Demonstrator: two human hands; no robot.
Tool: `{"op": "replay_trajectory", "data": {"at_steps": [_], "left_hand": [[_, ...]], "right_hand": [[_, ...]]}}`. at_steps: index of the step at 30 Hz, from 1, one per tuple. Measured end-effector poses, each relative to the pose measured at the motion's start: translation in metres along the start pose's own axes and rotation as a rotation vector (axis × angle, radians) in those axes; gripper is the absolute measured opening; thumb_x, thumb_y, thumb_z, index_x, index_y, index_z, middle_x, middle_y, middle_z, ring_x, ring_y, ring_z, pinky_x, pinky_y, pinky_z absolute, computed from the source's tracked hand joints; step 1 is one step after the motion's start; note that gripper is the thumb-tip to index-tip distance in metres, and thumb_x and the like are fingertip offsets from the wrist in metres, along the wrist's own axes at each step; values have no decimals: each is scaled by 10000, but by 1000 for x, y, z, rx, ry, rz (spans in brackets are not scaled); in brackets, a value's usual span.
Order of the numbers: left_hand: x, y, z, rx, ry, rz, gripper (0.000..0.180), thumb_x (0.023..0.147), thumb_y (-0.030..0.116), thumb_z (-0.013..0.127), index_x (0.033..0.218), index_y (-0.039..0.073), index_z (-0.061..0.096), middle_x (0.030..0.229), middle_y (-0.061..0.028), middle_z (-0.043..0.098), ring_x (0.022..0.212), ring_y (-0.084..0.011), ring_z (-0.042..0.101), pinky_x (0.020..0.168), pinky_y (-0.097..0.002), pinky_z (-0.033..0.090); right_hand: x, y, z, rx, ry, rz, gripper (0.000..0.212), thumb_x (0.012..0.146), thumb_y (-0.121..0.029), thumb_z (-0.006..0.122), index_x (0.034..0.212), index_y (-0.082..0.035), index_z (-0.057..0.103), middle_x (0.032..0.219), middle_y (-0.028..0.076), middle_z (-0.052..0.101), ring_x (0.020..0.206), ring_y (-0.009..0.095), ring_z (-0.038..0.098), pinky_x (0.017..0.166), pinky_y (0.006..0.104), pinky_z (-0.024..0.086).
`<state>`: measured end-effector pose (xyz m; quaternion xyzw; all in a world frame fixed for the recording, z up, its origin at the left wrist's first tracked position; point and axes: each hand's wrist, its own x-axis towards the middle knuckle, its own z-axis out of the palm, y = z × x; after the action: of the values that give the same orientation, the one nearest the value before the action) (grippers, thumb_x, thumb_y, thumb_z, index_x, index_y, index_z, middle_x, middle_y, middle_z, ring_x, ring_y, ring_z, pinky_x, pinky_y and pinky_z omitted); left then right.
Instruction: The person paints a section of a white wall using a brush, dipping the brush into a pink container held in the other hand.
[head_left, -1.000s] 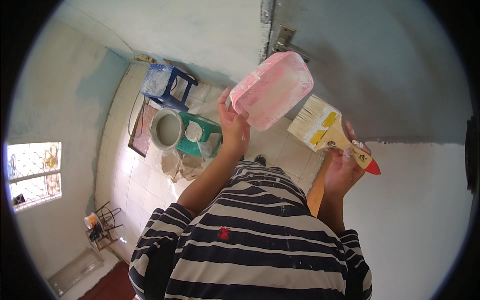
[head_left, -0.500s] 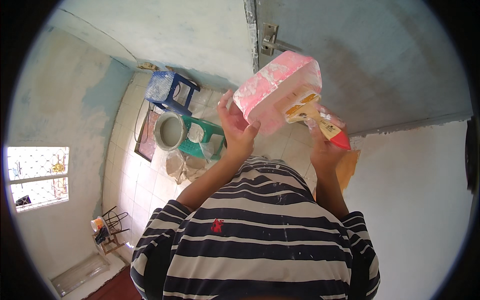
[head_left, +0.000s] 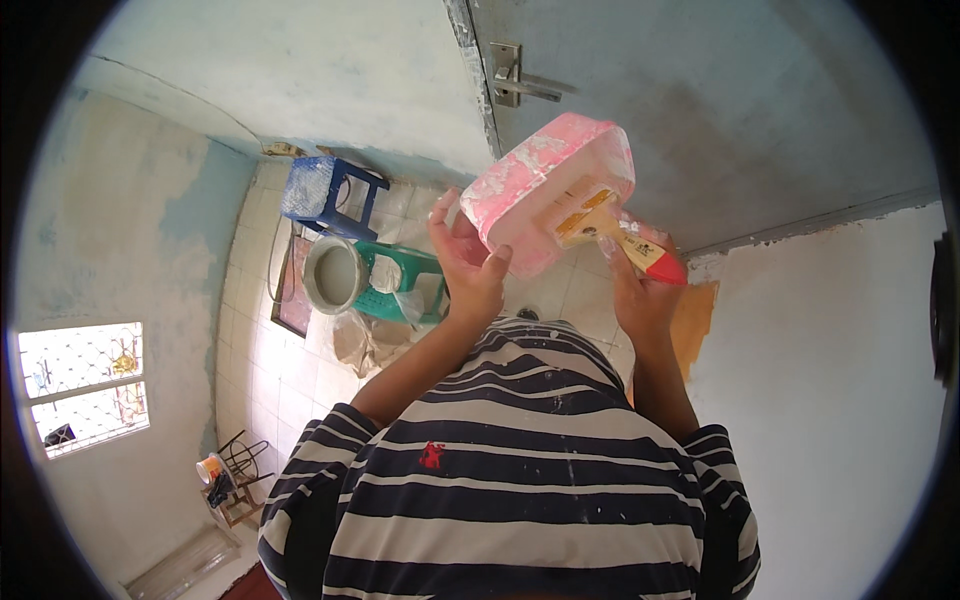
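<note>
- The door (head_left: pixel 720 110) fills the frame from 12 to 2 o'clock, its greyish face patchy; its lever handle (head_left: pixel 515 80) sits near 12 o'clock.
- The white wall (head_left: pixel 830 380) at 3 to 4 o'clock looks evenly coated, with a bare tan patch (head_left: pixel 695 320) just beside the person's right wrist.
- On the tiled floor (head_left: pixel 270 360) at 9 to 10 o'clock stand a blue stool (head_left: pixel 325 190), a grey bucket (head_left: pixel 333 272) and a green stool (head_left: pixel 405 280), all well apart from the hands.
- The pink paint tub (head_left: pixel 545 190), smeared white, is held up just above centre toward 12 o'clock, tilted with its open side toward the person's right.
- The paintbrush (head_left: pixel 615 230) has its bristles down inside the tub; only the pale ferrule end and red-tipped handle show at 1 o'clock.
- The left hand (head_left: pixel 465 260) grasps the tub's lower left corner, thumb on the near rim, fingers curled under it; a firm cupped hold.
- The right hand (head_left: pixel 640 290) is closed round the brush handle from below.
- To load the brush well, I'd judge the tub should stay steady and not tip further, and the bristles be wiped on the inner rim so nothing drips onto the striped shirt (head_left: pixel 520 470) below.
</note>
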<state>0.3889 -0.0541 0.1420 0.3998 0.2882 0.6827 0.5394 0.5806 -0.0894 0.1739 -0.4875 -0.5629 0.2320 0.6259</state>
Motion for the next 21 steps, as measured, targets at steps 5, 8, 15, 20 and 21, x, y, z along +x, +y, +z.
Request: {"op": "replay_trajectory", "data": {"at_steps": [5, 8, 15, 20, 21], "left_hand": [[6, 1, 0, 59, -7, -3, 831, 781, -72, 604, 1462, 92, 157, 1360, -205, 453, 1261, -264, 487, 1037, -379, 417], [10, 2, -3, 48, 15, -20, 852, 791, -45, 658, 1457, 96, 146, 1359, -195, 455, 1265, -259, 474, 1063, -400, 389], [16, 4, -8, 127, 89, -1, 809, 791, -39, 592, 1459, 73, 149, 1354, -217, 463, 1259, -263, 488, 1025, -373, 422], [22, 5, -29, 161, 131, -24, 813, 797, -27, 640, 1447, 72, 163, 1360, -194, 463, 1273, -265, 474, 1047, -394, 404], [27, 5, -33, 142, 152, -50, 824, 783, -51, 664, 1438, 81, 182, 1364, -175, 451, 1283, -265, 463, 1050, -401, 407]], "right_hand": [[-12, 7, -9, 51, 11, 76, 295, 884, 64, 636, 1154, -1, 535, 1210, 215, 638, 1076, 176, 613, 934, 308, 481], [-18, 19, -14, 120, 26, 96, 280, 922, 4, 606, 1188, -10, 519, 1249, 232, 609, 1089, 217, 621, 938, 333, 496], [-23, 38, -6, 532, 154, 413, 297, 982, -145, 521, 1250, -23, 481, 1231, 212, 589, 1077, 325, 642, 886, 444, 559], [-13, 42, 13, 783, 184, 698, 300, 984, -114, 490, 1271, -26, 472, 1247, 164, 576, 980, 344, 678, 866, 444, 567], [-8, 43, 20, 794, 156, 664, 300, 984, -114, 490, 1271, -26, 472, 1247, 164, 576, 980, 344, 678, 866, 444, 567]]}}
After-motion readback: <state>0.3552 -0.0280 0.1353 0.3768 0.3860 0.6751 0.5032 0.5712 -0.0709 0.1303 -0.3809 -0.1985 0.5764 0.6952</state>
